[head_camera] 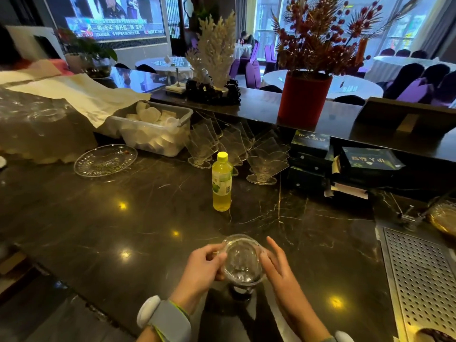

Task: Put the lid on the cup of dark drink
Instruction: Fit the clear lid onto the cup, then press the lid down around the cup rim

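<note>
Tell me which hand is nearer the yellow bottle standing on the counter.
Left, but only narrowly. The left hand is on the lid, below and slightly left of the yellow bottle; the right hand flanks the lid's other side, further right of it.

both hands are on the clear dome lid (243,259), left hand (202,266) pinching its edge, right hand (276,264) flat against the other side. lid's sitting on the cup (240,291) of dark drink on the dark marble surface (98,218), yellow bottle (221,181) standing further back
</note>
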The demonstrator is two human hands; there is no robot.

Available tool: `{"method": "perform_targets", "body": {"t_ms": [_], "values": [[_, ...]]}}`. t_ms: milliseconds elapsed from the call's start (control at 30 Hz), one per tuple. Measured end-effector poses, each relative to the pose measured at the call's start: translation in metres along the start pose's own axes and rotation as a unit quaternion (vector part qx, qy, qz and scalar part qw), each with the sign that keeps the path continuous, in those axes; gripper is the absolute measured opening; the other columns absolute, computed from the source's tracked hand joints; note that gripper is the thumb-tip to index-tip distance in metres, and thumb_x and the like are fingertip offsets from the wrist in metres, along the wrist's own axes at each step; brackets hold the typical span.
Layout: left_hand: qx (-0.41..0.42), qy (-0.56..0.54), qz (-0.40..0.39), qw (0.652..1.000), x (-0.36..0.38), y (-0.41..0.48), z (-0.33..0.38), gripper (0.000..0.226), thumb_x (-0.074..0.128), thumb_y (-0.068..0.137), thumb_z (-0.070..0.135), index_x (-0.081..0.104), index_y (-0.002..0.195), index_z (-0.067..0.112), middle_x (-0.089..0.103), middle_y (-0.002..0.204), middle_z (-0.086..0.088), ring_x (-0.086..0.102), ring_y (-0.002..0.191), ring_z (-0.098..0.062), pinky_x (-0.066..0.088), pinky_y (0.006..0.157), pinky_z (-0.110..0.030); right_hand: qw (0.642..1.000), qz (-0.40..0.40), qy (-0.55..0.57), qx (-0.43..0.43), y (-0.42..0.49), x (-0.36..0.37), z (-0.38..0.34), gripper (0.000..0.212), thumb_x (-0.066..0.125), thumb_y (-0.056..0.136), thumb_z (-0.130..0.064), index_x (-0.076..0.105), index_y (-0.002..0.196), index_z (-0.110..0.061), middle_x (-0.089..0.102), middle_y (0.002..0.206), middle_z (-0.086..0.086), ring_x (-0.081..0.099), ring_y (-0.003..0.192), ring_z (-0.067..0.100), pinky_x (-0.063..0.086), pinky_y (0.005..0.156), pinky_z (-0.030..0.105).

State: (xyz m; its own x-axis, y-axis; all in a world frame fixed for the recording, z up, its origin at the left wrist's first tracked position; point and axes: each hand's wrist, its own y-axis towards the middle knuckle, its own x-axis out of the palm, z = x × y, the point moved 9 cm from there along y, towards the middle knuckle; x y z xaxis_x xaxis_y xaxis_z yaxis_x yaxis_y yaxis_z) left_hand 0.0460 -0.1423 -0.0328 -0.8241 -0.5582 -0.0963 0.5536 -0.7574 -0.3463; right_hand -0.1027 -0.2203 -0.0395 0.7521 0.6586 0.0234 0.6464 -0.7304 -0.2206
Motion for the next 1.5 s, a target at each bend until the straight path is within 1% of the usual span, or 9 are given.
{"method": "perform_targets", "body": {"t_ms": [67,167,267,467,633,967,1167,1300,1500], "values": [[0.004,0.016,-0.008,1.0,0.01,0.0,-0.002,0.025,0.054,0.089,0.005,0.063,0.113,0.007,0.056,0.064,-0.001,0.051,0.043,-0.003,0.048,0.048,-0.022,0.998,0.056,-0.012,-0.006,0.006,-0.004,-0.008,0.041,0.048,0.089,-0.044,0.037,0.129,-0.041,0.056,0.111,-0.02,0.054,0.094,-0.004,0.046,0.072,0.018],[0.002,0.022,-0.006,1.0,0.017,0.0,-0.004,0.025,0.055,0.089,0.007,0.062,0.113,0.007,0.059,0.068,-0.002,0.052,0.043,-0.004,0.05,0.05,-0.025,0.993,0.11,-0.034,-0.02,0.015,-0.005,-0.01,0.027,0.045,0.096,-0.025,0.052,0.121,-0.034,0.062,0.114,-0.005,0.061,0.101,0.007,0.055,0.081,0.028],[0.009,0.032,-0.003,0.999,0.021,0.003,-0.007,0.023,0.05,0.093,0.018,0.065,0.108,0.01,0.065,0.074,-0.004,0.055,0.05,-0.01,0.049,0.051,-0.028,0.99,0.131,-0.055,-0.02,0.019,-0.006,-0.007,0.029,0.04,0.097,-0.016,0.058,0.114,-0.031,0.064,0.112,-0.003,0.061,0.102,0.008,0.055,0.089,0.034],[0.021,0.107,0.054,0.993,0.02,0.013,-0.021,0.04,0.036,0.095,0.04,0.069,0.098,0.018,0.066,0.09,-0.005,0.06,0.078,-0.017,0.049,0.072,-0.033,0.986,0.132,-0.098,-0.042,0.02,-0.004,-0.006,0.031,0.038,0.098,-0.013,0.06,0.107,-0.033,0.066,0.102,-0.01,0.061,0.093,-0.004,0.05,0.072,0.01],[0.024,0.117,0.03,0.992,0.028,0.016,-0.021,0.043,0.028,0.097,0.038,0.065,0.103,0.017,0.065,0.097,-0.006,0.062,0.099,-0.026,0.046,0.083,-0.034,0.986,0.096,-0.135,-0.033,0.03,-0.008,-0.009,0.03,0.039,0.097,-0.015,0.062,0.105,-0.032,0.068,0.105,-0.009,0.062,0.098,0.002,0.05,0.083,0.019],[0.058,0.143,0.056,0.986,0.032,0.013,-0.014,0.04,0.024,0.098,0.037,0.059,0.107,0.022,0.057,0.107,0.0,0.051,0.103,-0.011,0.034,0.086,-0.025,0.993,0.109,-0.045,0.02,0.041,-0.011,0.0,0.024,0.045,0.095,-0.021,0.07,0.095,-0.021,0.072,0.095,-0.002,0.066,0.09,0.011,0.053,0.073,0.023],[0.064,0.113,0.048,0.99,0.036,0.016,-0.016,0.032,0.023,0.097,0.037,0.054,0.096,0.036,0.054,0.102,0.004,0.05,0.094,0.0,0.034,0.081,-0.019,0.997,0.057,-0.04,0.009,0.043,-0.008,-0.002,0.028,0.043,0.095,-0.019,0.069,0.103,-0.028,0.071,0.103,-0.003,0.067,0.097,0.012,0.055,0.086,0.032],[0.096,0.099,0.041,0.99,0.037,0.015,-0.019,0.035,0.023,0.098,0.035,0.041,0.125,0.047,0.043,0.109,0.001,0.05,0.105,-0.01,0.044,0.093,-0.029,0.992,0.077,-0.101,-0.01,0.045,-0.007,-0.011,0.03,0.041,0.094,-0.013,0.069,0.093,-0.024,0.071,0.094,-0.006,0.066,0.089,0.007,0.054,0.077,0.023],[0.132,0.077,0.031,0.988,0.036,0.014,-0.015,0.031,0.029,0.098,0.028,0.055,0.106,0.042,0.049,0.108,0.004,0.054,0.098,0.002,0.045,0.084,-0.018,0.989,0.1,-0.098,0.036,0.055,-0.017,-0.002,0.029,0.038,0.09,-0.007,0.066,0.084,-0.006,0.068,0.085,0.009,0.063,0.085,0.023,0.051,0.072,0.034]]}}
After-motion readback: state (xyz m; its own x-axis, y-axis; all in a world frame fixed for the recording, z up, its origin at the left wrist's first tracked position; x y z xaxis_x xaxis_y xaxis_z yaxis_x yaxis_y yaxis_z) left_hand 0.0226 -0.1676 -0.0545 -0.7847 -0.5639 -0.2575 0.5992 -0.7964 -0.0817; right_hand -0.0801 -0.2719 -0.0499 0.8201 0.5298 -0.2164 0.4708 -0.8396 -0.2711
